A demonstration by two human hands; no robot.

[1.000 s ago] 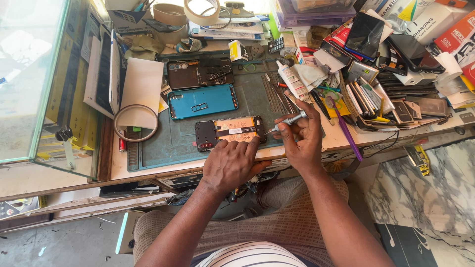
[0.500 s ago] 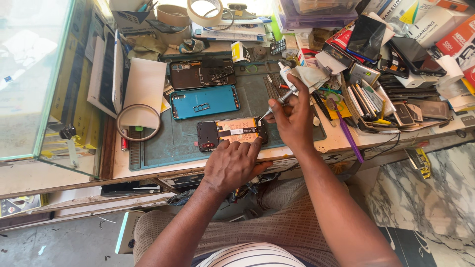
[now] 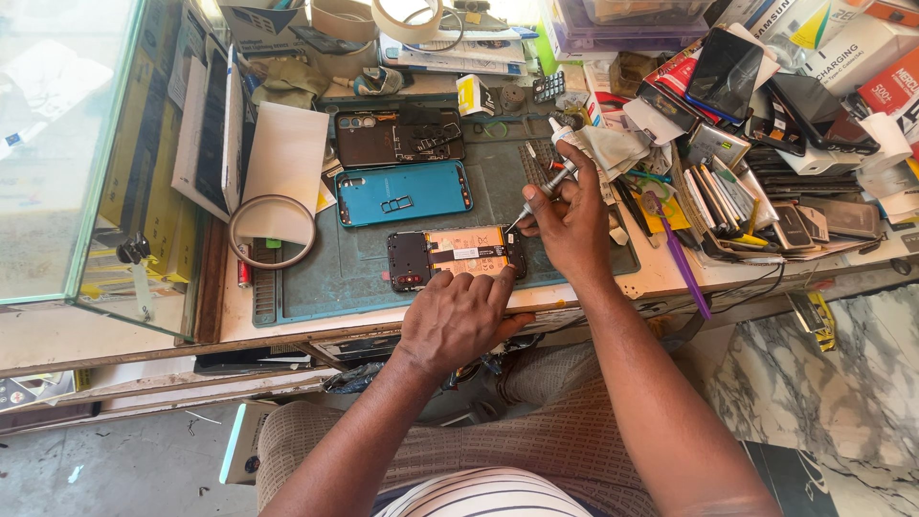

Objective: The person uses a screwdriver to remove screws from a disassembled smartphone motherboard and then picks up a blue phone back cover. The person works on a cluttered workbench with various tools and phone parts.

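Observation:
An opened phone [image 3: 450,255] with its orange battery showing lies on the green work mat [image 3: 364,263]. My left hand [image 3: 458,321] rests at the mat's near edge, fingertips pressing on the phone's lower side. My right hand [image 3: 572,222] grips a slim silver screwdriver [image 3: 538,193], whose tip points down at the phone's upper right corner. A teal back cover [image 3: 404,192] lies just behind the phone, and a dark phone frame [image 3: 397,137] lies behind that.
A glass cabinet [image 3: 67,163] stands at the left. A ring magnifier [image 3: 271,231] lies on white paper beside the mat. Stacked phones, screens and boxes [image 3: 766,182] crowd the right. Tape rolls [image 3: 407,17] sit at the back. A purple tool [image 3: 684,273] lies near the edge.
My right hand lifted away to the right of the phone, then came back with the screwdriver tip at the phone's upper right corner. My left hand stayed on the phone.

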